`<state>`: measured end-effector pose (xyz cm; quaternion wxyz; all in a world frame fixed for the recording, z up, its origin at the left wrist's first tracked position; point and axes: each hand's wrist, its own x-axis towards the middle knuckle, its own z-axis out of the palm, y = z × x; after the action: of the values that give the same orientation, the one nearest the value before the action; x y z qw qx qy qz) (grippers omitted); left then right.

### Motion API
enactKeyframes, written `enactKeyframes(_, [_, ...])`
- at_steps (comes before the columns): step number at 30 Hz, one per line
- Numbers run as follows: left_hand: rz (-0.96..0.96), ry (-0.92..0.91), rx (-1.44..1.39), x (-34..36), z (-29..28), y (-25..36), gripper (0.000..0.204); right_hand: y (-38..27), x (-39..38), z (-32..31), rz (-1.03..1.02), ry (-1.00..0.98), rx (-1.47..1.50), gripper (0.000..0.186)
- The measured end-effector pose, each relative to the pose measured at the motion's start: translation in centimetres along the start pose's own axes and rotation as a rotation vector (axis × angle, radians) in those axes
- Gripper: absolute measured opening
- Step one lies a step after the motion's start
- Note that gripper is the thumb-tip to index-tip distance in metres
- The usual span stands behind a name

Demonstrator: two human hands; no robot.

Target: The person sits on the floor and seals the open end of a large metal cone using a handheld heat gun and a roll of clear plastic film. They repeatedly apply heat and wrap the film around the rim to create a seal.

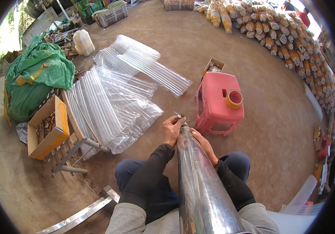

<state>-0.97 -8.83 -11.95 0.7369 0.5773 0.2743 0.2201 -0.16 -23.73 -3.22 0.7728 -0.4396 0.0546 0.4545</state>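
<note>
A long shiny metal tube [206, 187] lies between my forearms, its narrow-looking far end pointing away from me. Clear plastic film seems to cover part of it. My left hand [171, 130] is at the left of that far end, thumb and fingers pinched together around a small dark and whitish piece at the tip, too small to name. Against the right side of the tube, close to the same end, my right hand [205, 145] curls with its fingertips on the tube; part of it is hidden behind the tube.
Ahead stands a pink plastic stool [218, 87] with a tape roll [234, 99] on top and a small carton [215, 66] behind. Clear plastic sleeves [109, 105] spread across the floor, left. A cardboard box [44, 128] sits on a wooden rack. Wrapped tubes [288, 43] are stacked far right.
</note>
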Motion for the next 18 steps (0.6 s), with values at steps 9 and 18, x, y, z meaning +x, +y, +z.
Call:
enactKeyframes(9, [-0.031, -0.006, 0.013, 0.20, -0.17, -0.36, 0.015, 0.72, 0.62, -0.87, -0.041, -0.025, -0.017, 0.043])
enactKeyframes(18, [0.003, -0.005, 0.018, 0.20, -0.22, -0.47, 0.017, 0.70, 0.93, -0.82, 0.012, -0.006, 0.057, 0.040])
